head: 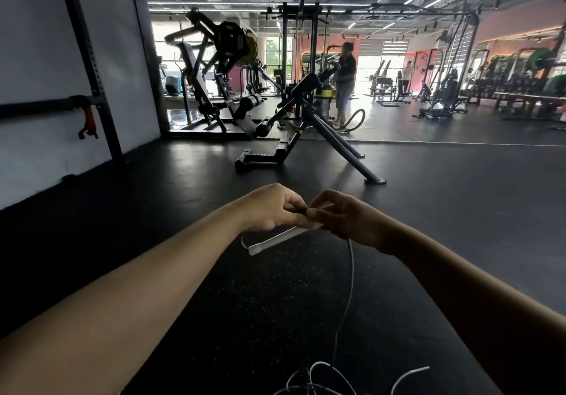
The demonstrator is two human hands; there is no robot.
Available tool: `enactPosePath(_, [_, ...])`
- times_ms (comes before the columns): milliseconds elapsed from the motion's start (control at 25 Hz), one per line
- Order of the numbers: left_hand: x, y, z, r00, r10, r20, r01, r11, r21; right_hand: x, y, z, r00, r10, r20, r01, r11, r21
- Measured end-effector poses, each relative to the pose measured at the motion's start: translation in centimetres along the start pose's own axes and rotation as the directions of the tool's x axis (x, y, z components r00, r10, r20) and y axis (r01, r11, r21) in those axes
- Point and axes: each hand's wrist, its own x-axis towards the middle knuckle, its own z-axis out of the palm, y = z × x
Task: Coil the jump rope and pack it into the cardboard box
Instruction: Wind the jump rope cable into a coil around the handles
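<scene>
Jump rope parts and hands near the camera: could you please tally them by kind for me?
Hands: 2, left hand and right hand
White jump rope handle: 1
White jump rope cord: 1
Total: 4
The cardboard box is not in view.

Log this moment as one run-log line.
left hand: holds handle | right hand: pinches cord | cord: loose on floor | box: unseen

dim foreground, backlit windows, fisheye edges
</scene>
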Motion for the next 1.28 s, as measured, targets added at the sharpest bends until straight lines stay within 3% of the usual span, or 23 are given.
enactPosePath(120, [-0.5, 0.1, 0.9, 0.997, -0.002, 0.081, -0.001, 0.999, 0.041, -0.5, 0.3, 0.1, 1.000, 0.001, 0.009, -0.001, 1.000, 0.006])
enactPosePath(200, [-0.8, 0.2, 1.6, 0.998, 0.013, 0.069, -0.011, 0.999, -0.030, -0.7, 0.4, 0.1, 0.999, -0.022, -0.029, 0.023, 0.999, 0.025])
enactPosePath(360, [-1.2, 0.2, 3.2, 0.996, 0.022, -0.082, -0.034, 0.988, -0.151, -1.1, 1.5, 0.0, 0.983, -0.003, -0.185, 0.034, 0.986, 0.161])
enactPosePath(440, [-0.9, -0.8, 3.9, 0.979, 0.023, -0.202, -0.055, 0.987, -0.152, -1.4, 2.7, -0.6, 0.980, 0.081, -0.182, -0.045, 0.980, 0.194])
enactPosePath(480, [-0.8, -1.3, 4.3, 0.963, 0.006, -0.269, -0.071, 0.970, -0.234, -1.7, 3.2, -0.8, 0.981, 0.111, -0.158, -0.076, 0.975, 0.207])
enactPosePath(560, [-0.2, -1.6, 5.4, 0.918, -0.116, -0.378, -0.121, 0.828, -0.547, -2.1, 3.7, -0.6, 0.987, 0.118, -0.111, -0.089, 0.968, 0.235])
enactPosePath(640, [0.6, -0.9, 6.3, 0.862, -0.265, -0.432, -0.223, 0.567, -0.793, -2.3, 3.5, 0.6, 0.990, 0.082, -0.111, -0.053, 0.968, 0.245])
enactPosePath(760, [1.8, 0.7, 6.7, 0.795, -0.391, -0.463, -0.396, 0.242, -0.886, -2.2, 3.2, 2.6, 0.983, 0.010, -0.181, 0.026, 0.980, 0.198])
enactPosePath(840, [2.2, 1.3, 6.5, 0.762, -0.467, -0.449, -0.424, 0.164, -0.891, -1.8, 3.1, 3.3, 0.968, -0.045, -0.249, 0.082, 0.987, 0.141])
enactPosePath(960, [1.7, 1.1, 5.8, 0.752, -0.512, -0.416, -0.315, 0.275, -0.908, -1.1, 3.0, 3.7, 0.946, -0.063, -0.318, 0.087, 0.994, 0.063])
enactPosePath(1120, [0.6, -0.3, 4.1, 0.779, -0.425, -0.461, -0.151, 0.587, -0.795, -0.9, 2.5, 2.4, 0.942, -0.135, -0.306, 0.079, 0.979, -0.190])
enactPosePath(1200, [0.0, -0.9, 2.6, 0.738, -0.264, -0.621, -0.170, 0.818, -0.549, -1.0, 1.9, 1.4, 0.952, -0.170, -0.254, 0.099, 0.958, -0.271])
enactPosePath(1280, [-0.3, -0.9, 0.7, 0.712, 0.087, -0.697, -0.214, 0.972, -0.098, -1.2, 1.5, 0.8, 0.966, -0.196, -0.171, 0.121, 0.920, -0.373])
